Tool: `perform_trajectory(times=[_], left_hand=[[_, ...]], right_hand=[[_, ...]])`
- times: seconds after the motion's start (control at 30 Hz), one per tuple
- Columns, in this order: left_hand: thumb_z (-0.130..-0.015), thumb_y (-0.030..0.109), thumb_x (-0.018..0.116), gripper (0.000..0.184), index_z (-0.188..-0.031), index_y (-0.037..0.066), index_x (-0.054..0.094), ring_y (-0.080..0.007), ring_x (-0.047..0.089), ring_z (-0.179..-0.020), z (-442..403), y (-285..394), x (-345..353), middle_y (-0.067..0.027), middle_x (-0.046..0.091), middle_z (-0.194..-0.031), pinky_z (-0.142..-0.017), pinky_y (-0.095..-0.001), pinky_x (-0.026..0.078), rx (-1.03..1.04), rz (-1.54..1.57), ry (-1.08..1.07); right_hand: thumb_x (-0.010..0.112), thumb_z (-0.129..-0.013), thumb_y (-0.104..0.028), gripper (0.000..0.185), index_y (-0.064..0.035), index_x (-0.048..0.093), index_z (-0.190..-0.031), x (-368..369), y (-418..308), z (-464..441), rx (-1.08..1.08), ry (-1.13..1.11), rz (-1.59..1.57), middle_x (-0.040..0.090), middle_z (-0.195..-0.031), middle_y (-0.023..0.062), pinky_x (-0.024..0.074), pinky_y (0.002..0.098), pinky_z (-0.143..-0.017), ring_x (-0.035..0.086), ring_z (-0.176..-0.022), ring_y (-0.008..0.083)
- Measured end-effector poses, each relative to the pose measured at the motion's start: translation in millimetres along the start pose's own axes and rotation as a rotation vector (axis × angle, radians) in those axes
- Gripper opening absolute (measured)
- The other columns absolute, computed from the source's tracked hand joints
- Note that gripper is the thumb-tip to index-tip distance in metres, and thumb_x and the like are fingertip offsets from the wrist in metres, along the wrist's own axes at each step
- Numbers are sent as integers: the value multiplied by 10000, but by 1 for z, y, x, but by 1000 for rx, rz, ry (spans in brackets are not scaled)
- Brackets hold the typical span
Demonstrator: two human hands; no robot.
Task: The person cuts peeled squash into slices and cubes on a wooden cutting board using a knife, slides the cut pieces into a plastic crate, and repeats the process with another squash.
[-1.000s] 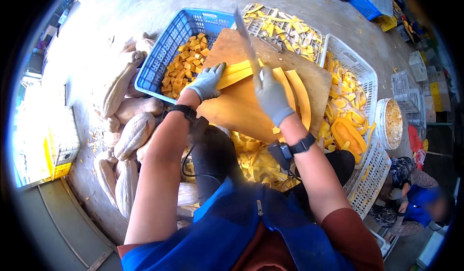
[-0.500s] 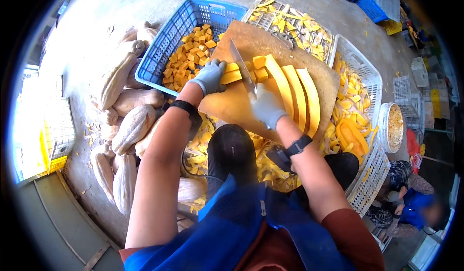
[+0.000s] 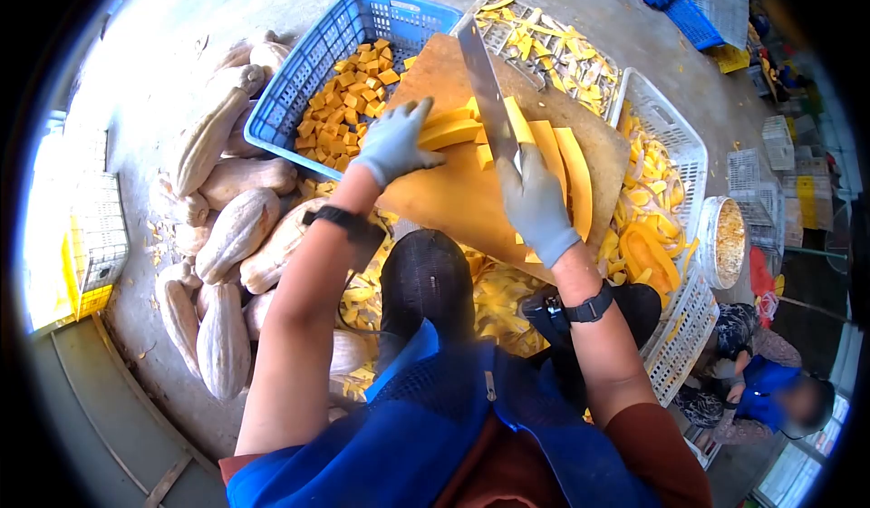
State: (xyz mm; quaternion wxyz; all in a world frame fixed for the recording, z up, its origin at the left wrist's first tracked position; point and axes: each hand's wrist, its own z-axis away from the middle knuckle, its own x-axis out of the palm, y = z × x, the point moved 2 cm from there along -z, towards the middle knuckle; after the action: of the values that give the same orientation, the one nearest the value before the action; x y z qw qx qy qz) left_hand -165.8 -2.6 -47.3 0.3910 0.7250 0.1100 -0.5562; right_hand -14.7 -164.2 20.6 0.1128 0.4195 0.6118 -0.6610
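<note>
My right hand (image 3: 536,202), in a pale grey glove, is wrapped round the handle of a wide kitchen knife (image 3: 488,87). The blade is held upright over the wooden cutting board (image 3: 435,195), beside the left end of the pumpkin strips. Several curved orange pumpkin strips (image 3: 576,182) lie to the right of the knife, partly behind my hand. On the blade's left are a long pumpkin piece (image 3: 451,134) and smaller chunks. My left hand (image 3: 395,142), also gloved, has thumb and fingers spread at the near end of that long piece.
A blue crate (image 3: 299,64) with pumpkin cubes (image 3: 349,100) stands at the board's left. Whole pale pumpkins (image 3: 237,236) are heaped on the floor. Peelings lie in white crates (image 3: 684,132) on the right, near a white bucket (image 3: 722,243). Another person (image 3: 761,390) sits at lower right.
The knife in my right hand has moved right and risen, its blade now over the strips. My left hand's fingers have spread, and a longer pumpkin piece lies beside them.
</note>
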Motion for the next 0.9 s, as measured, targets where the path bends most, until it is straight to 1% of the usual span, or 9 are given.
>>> perform_trajectory(times=[0.07,0.17,0.2,0.3,0.47,0.57,0.7,0.83,0.9], left_hand=[[-652,416,770,895,-1395,84,397,-423,446,-1203,25,-20,-2,-209,458,-1352,-1030,-446,371,-50,46,-15],[-721,272,723,772,-1389,73,391,-421,472,-1130,66,-52,38,-214,510,-1261,-983,-464,400,-45,55,190],[-752,193,681,715,-1390,68,382,-428,481,-1075,74,-51,45,-214,522,-1225,-942,-475,414,-51,86,250],[-760,175,666,713,-1398,69,364,-433,487,-1042,79,-47,56,-212,526,-1212,-913,-484,422,-92,28,302],[-766,78,614,647,-1370,57,383,-425,472,-1061,75,-32,49,-215,510,-1214,-935,-486,398,-159,62,282],[-772,93,619,649,-1374,57,377,-426,474,-1060,75,-29,47,-213,512,-1208,-934,-484,402,-172,26,269],[-783,167,650,683,-1393,61,361,-427,492,-1042,76,-23,43,-221,502,-1234,-920,-477,419,-257,-54,216],[-717,256,728,780,-1384,73,367,-396,504,-1086,97,-16,37,-182,511,-1231,-921,-439,445,-300,31,328],[-751,192,707,627,-1316,65,467,-375,541,-1051,104,-20,43,-193,539,-1187,-908,-412,461,-293,150,426]], right_hand=[[536,-921,-255,266,-20,463,-1021,4,-16,-7,-35,44,-78,622,-813,278,472,535,-649,597,-766,475],[500,-927,-260,272,-8,467,-1023,51,20,-17,195,-254,200,624,-837,294,478,538,-689,601,-790,478],[472,-928,-266,290,6,471,-1030,60,28,-15,217,-309,221,622,-849,310,477,538,-735,603,-813,479],[481,-924,-269,298,11,467,-1027,48,31,-22,238,-381,110,621,-834,312,472,536,-749,604,-822,474],[489,-922,-276,297,2,459,-1025,29,-18,-6,149,-194,70,626,-832,307,468,549,-727,611,-820,468],[484,-923,-279,292,-8,460,-1029,85,24,-9,205,-364,272,623,-832,310,471,552,-722,609,-815,472],[485,-923,-273,286,-8,459,-1028,57,14,-12,240,-468,175,623,-812,304,475,550,-701,609,-793,475],[480,-927,-271,278,-8,456,-1016,29,-18,10,60,-293,121,621,-771,294,476,548,-669,603,-753,481],[474,-931,-277,279,-9,457,-1008,38,-32,7,12,-254,98,619,-757,290,477,546,-659,600,-739,484]])
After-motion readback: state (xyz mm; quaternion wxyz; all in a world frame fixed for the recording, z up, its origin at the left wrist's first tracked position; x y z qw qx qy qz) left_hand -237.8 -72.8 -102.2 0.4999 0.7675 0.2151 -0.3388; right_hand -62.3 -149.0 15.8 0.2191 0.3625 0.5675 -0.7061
